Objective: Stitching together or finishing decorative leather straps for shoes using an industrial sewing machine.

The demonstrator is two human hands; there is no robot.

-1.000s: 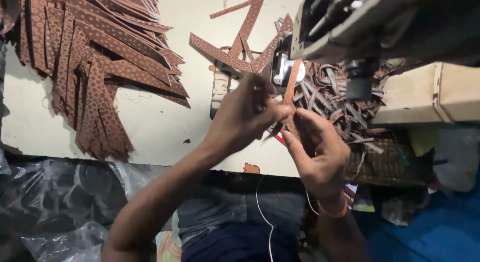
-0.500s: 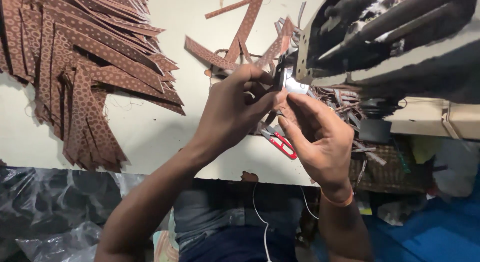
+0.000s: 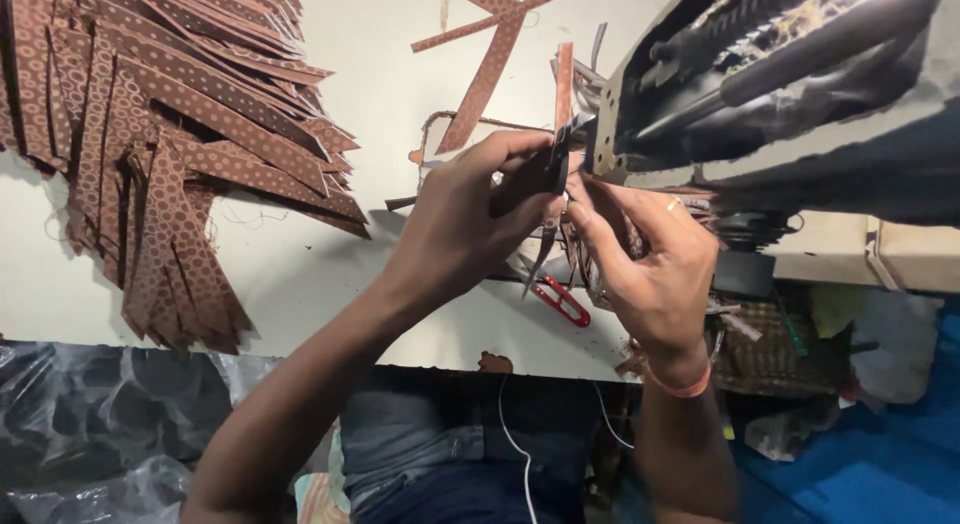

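Both hands, left hand (image 3: 480, 219) and right hand (image 3: 650, 264), have shifted closer to the dark sewing machine (image 3: 780, 74), together pinching a narrow brown patterned strip (image 3: 563, 84) upright for feeding; red-handled thread snips (image 3: 560, 296) lie on the worktop (image 3: 300, 274).

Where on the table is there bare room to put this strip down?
Bare table lies between the pile of brown strips and the crossed strips, and along the near edge left of the red snips. It is crowded where the left hand and right hand meet at the sewing machine.
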